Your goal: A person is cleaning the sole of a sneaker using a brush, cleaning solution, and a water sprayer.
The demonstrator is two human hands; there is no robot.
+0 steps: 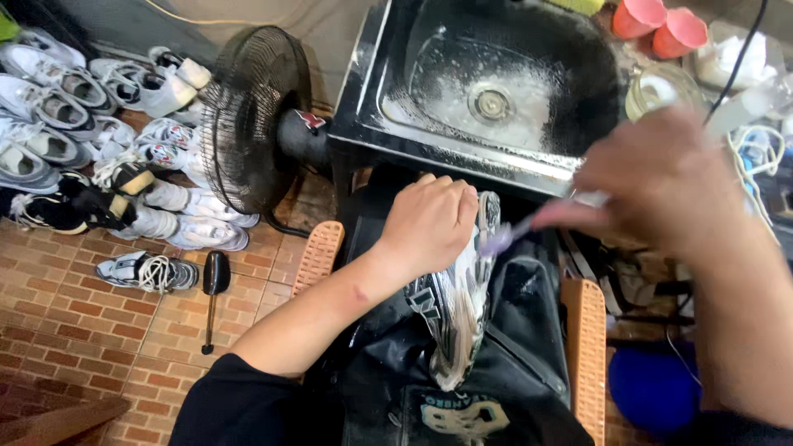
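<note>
Your left hand (431, 221) has its fingers curled tight over the top of a soapy sneaker (458, 301), gripping it so that it stands nearly on end in your lap, toe end down against the black apron (512, 363). The shoe is grey and white with dark markings, and foam coats most of its side. Your right hand (661, 177) is blurred, but its fingers are closed around the handle of a small brush (529, 227); the pale purple bristle end sits right at the upper edge of the sneaker, just beside your left fingertips.

Directly beyond both hands is a black sink (496, 91) with suds lying around its drain. Left of the sink a black standing fan (248, 116) faces the floor space, and past it a crowd of white and grey sneakers (91, 124) lies on the brick-tiled floor (74, 330). One more sneaker lies apart from that pile, nearer to you, with a black shoe horn (215, 285) just beside it. Two orange woven pieces (588, 355) show on either side of your lap. At the top right, behind the sink, stand two pink cups (661, 21), and a blue round object (652, 388) sits low on your right.
</note>
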